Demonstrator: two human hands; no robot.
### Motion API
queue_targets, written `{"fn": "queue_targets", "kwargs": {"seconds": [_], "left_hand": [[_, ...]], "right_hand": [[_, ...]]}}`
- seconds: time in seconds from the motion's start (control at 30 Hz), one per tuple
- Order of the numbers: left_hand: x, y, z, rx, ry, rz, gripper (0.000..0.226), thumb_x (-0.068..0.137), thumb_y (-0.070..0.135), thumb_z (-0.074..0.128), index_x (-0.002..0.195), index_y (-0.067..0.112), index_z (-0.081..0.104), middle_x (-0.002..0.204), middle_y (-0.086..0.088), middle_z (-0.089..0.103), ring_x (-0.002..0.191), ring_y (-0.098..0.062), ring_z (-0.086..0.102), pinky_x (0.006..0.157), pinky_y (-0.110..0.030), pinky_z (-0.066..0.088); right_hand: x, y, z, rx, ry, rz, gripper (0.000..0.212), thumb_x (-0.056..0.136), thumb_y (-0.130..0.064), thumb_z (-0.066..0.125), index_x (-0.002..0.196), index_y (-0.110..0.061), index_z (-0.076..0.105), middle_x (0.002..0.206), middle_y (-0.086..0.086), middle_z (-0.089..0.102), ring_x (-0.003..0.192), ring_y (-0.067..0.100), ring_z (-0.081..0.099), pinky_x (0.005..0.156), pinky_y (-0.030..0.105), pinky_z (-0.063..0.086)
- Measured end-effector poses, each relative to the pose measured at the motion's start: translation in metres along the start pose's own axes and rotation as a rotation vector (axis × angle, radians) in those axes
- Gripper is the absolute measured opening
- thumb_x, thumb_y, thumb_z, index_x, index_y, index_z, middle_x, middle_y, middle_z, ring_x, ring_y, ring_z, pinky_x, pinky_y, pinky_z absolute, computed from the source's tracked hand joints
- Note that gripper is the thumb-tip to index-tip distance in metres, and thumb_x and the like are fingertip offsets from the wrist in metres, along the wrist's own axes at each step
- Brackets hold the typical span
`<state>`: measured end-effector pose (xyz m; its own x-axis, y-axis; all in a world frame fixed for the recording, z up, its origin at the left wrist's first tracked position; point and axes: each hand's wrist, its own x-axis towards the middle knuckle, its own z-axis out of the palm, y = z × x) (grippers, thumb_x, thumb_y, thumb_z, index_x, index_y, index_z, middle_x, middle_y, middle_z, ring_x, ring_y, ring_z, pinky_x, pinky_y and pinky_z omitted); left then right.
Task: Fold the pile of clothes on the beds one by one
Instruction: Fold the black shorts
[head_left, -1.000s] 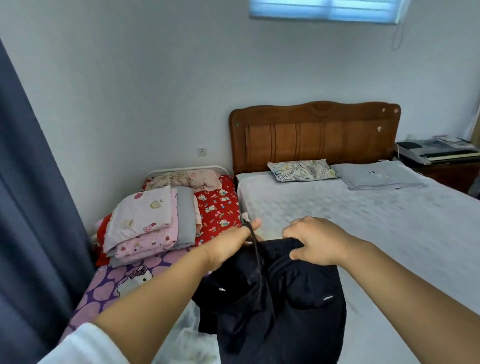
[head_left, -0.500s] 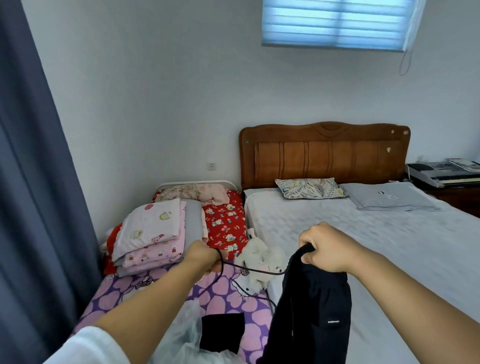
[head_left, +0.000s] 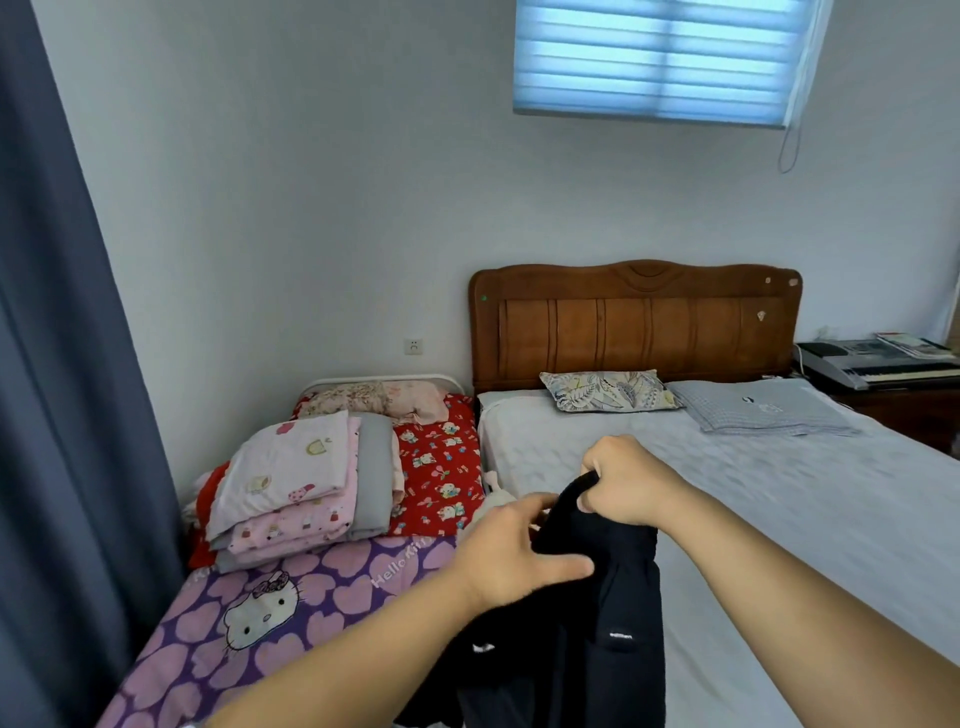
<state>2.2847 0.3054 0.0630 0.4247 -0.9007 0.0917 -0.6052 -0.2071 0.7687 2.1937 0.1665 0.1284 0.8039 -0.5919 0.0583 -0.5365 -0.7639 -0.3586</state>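
Note:
A black garment (head_left: 587, 639) with small white labels hangs in the air in front of me, over the gap between the two beds. My right hand (head_left: 623, 480) grips its top edge in a fist. My left hand (head_left: 511, 551) is at the same top edge just to the left, thumb stretched across the cloth and fingers behind it, holding the fabric. The lower part of the garment runs out of the bottom of the view.
The left bed has a purple heart-patterned cover (head_left: 218, 634) and a stack of folded pink and grey bedding (head_left: 296, 483). The right bed (head_left: 805, 509) has a grey sheet, a leaf-print pillow (head_left: 608, 389) and a folded grey cloth (head_left: 758, 413). A keyboard (head_left: 878, 364) stands far right, a blue curtain (head_left: 57, 415) left.
My left hand has come back from the left, where it held a thin black cord, to the garment's top beside my right hand. The view has tilted upward.

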Motion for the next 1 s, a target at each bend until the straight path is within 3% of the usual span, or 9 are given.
{"fn": "queue_targets", "kwargs": {"seconds": [0.07,0.17,0.3,0.37,0.47,0.57,0.63,0.87,1.0], "left_hand": [[0.003,-0.004,0.007,0.315,0.100,-0.009,0.053,0.075,0.040,0.066,0.125,0.030,0.050,0.107,0.004,0.067,0.099,-0.017,0.062,0.084,-0.033,0.050],[0.009,-0.014,0.004,0.118,0.168,-0.002,0.009,0.080,0.009,0.056,0.084,0.015,0.061,0.080,-0.003,0.066,0.081,-0.025,0.064,0.072,-0.035,0.051],[0.020,-0.016,-0.021,-0.065,0.092,-0.022,0.025,0.075,0.003,0.059,0.061,0.023,0.055,0.059,0.010,0.055,0.058,-0.010,0.052,0.060,-0.026,0.043],[0.026,-0.014,-0.031,0.069,0.053,0.029,0.023,0.073,0.010,0.064,0.063,0.028,0.055,0.065,0.013,0.056,0.065,-0.010,0.055,0.063,-0.025,0.044],[0.029,-0.012,-0.040,0.520,-0.027,0.168,0.015,0.074,0.027,0.067,0.076,0.031,0.053,0.073,0.011,0.057,0.072,-0.013,0.055,0.058,-0.022,0.036],[0.030,-0.015,-0.040,0.988,-0.107,0.256,0.028,0.079,0.026,0.058,0.104,0.021,0.049,0.088,-0.003,0.062,0.078,-0.024,0.058,0.060,-0.030,0.036],[0.033,-0.018,-0.039,1.067,-0.093,0.250,0.026,0.080,0.015,0.053,0.105,0.016,0.048,0.096,-0.006,0.061,0.083,-0.027,0.058,0.061,-0.033,0.037],[0.038,-0.051,-0.079,1.045,0.062,-0.029,0.015,0.082,0.020,0.051,0.093,0.025,0.060,0.088,0.005,0.060,0.090,-0.020,0.058,0.061,-0.027,0.033],[0.037,-0.074,-0.097,0.632,0.125,-0.066,0.019,0.078,0.017,0.061,0.066,0.031,0.058,0.064,0.011,0.058,0.068,-0.010,0.058,0.055,-0.024,0.039]], "right_hand": [[0.000,0.001,-0.006,0.107,-0.018,-0.017,0.023,0.071,-0.008,0.070,0.086,0.009,0.063,0.074,0.009,0.053,0.066,0.019,0.048,0.058,0.026,0.035],[-0.006,0.008,-0.016,0.214,-0.083,-0.099,0.019,0.073,-0.013,0.073,0.080,0.002,0.064,0.067,0.006,0.053,0.060,0.013,0.048,0.055,0.024,0.034],[-0.019,0.022,-0.013,0.036,-0.131,-0.215,0.033,0.062,-0.042,0.080,0.077,-0.021,0.060,0.071,-0.007,0.059,0.060,0.007,0.051,0.050,0.024,0.037],[-0.023,0.029,-0.003,-0.211,-0.153,-0.267,0.050,0.057,-0.053,0.077,0.092,-0.028,0.052,0.087,-0.012,0.058,0.076,0.009,0.054,0.057,0.024,0.040],[-0.026,0.040,0.011,-0.378,-0.172,-0.299,0.040,0.072,-0.036,0.070,0.103,-0.026,0.046,0.101,-0.004,0.056,0.090,0.020,0.054,0.070,0.032,0.047],[-0.026,0.050,0.014,-0.388,-0.127,-0.296,0.010,0.077,-0.018,0.059,0.080,-0.016,0.049,0.080,0.001,0.052,0.077,0.024,0.054,0.063,0.032,0.045],[-0.024,0.056,0.011,-0.345,-0.119,-0.290,0.017,0.076,-0.019,0.059,0.067,-0.019,0.044,0.067,-0.004,0.046,0.068,0.021,0.050,0.053,0.027,0.035],[-0.025,0.098,-0.003,-0.017,-0.060,-0.118,0.012,0.077,-0.019,0.068,0.067,-0.018,0.063,0.065,-0.001,0.062,0.065,0.018,0.060,0.055,0.027,0.041],[-0.028,0.117,-0.001,0.376,0.018,-0.025,0.020,0.082,-0.002,0.067,0.076,-0.021,0.069,0.074,-0.001,0.070,0.069,0.012,0.066,0.062,0.024,0.050]]}}
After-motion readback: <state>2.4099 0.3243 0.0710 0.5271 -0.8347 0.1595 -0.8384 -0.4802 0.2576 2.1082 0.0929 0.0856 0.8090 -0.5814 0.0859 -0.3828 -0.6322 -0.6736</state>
